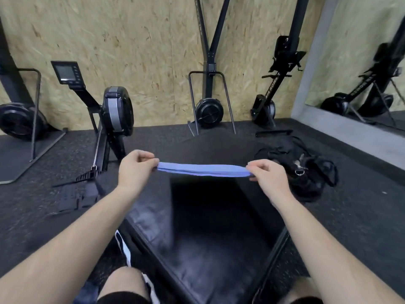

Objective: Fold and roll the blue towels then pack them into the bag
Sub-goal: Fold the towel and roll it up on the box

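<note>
A blue towel (202, 170) hangs stretched flat between my two hands, seen edge-on as a thin band above a black padded box (197, 227). My left hand (137, 166) pinches its left end between thumb and fingers. My right hand (266, 174) pinches the right end the same way. The black bag (304, 170) lies crumpled on the dark floor to the right of my right hand, with straps and a metal ring showing. Whether the bag is open, I cannot tell.
A rowing machine (109, 119) stands at the left, its rail and footplates reaching toward me. More black gym machines (209, 110) lean against the chipboard wall. A mirror (372, 73) fills the right wall. My knees show at the bottom edge.
</note>
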